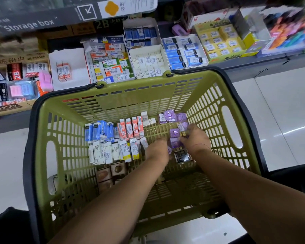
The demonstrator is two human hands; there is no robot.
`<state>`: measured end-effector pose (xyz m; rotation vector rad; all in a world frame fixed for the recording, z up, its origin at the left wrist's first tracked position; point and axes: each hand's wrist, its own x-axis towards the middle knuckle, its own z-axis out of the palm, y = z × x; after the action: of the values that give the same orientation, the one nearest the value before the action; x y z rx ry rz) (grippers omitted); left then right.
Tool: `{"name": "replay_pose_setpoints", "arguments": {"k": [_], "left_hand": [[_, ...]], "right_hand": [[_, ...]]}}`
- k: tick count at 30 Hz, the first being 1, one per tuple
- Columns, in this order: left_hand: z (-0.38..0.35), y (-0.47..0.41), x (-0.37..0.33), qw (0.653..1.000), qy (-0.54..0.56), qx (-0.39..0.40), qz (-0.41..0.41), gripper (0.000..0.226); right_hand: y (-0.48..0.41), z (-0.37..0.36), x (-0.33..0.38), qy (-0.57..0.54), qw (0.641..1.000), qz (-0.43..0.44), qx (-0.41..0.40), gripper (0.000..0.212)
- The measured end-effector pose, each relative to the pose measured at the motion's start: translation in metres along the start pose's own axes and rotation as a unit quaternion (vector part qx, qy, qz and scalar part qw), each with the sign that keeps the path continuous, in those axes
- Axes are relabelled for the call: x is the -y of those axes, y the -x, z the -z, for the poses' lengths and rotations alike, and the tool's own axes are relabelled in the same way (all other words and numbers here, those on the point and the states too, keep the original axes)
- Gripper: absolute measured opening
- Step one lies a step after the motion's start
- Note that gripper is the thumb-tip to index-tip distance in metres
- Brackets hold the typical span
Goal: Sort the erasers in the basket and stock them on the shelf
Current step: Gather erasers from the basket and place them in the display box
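Both of my operator's hands are down inside the green basket (197,95), working a cluster of purple erasers (174,137) on the right half of its mesh floor. The left hand (158,149) presses in from the left of the cluster and the right hand (196,138) from the right. The fingertips are blurred and partly hidden among the cubes, so I cannot tell whether either hand actually grips one.

More purple cubes sit in the far right corner, against the wall. Along the left, rows of blue erasers (97,131), orange erasers (130,128) and white erasers (109,152) stand packed together, with brown cubes (111,171) nearer me. A dark box (181,156) lies between the wrists. Bare mesh shows between the orange row and the purple cluster.

The basket's far rim sits just beside the shelf (245,72), where a white carton (72,59) holds only two erasers. Pale floor (280,111) opens to the right.
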<state>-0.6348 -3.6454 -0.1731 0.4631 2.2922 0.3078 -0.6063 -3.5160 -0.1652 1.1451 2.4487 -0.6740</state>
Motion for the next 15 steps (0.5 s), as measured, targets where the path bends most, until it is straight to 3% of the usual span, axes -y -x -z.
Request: {"name": "replay_pose_setpoints", "arguments": {"k": [3, 8, 15], "left_hand": [[-0.002, -0.003, 0.002, 0.996, 0.066, -0.054, -0.012, 0.048], [0.007, -0.02, 0.003, 0.969, 0.197, -0.147, -0.004, 0.049], [0.01, -0.042, 0.002, 0.922, 0.331, -0.176, 0.091, 0.016]], "right_hand": [[-0.004, 0.0, 0.002, -0.076, 0.997, -0.023, 0.001, 0.039], [-0.013, -0.001, 0.008, -0.073, 0.996, -0.046, -0.002, 0.03], [-0.012, -0.006, 0.004, -0.153, 0.987, -0.049, 0.002, 0.032]]}}
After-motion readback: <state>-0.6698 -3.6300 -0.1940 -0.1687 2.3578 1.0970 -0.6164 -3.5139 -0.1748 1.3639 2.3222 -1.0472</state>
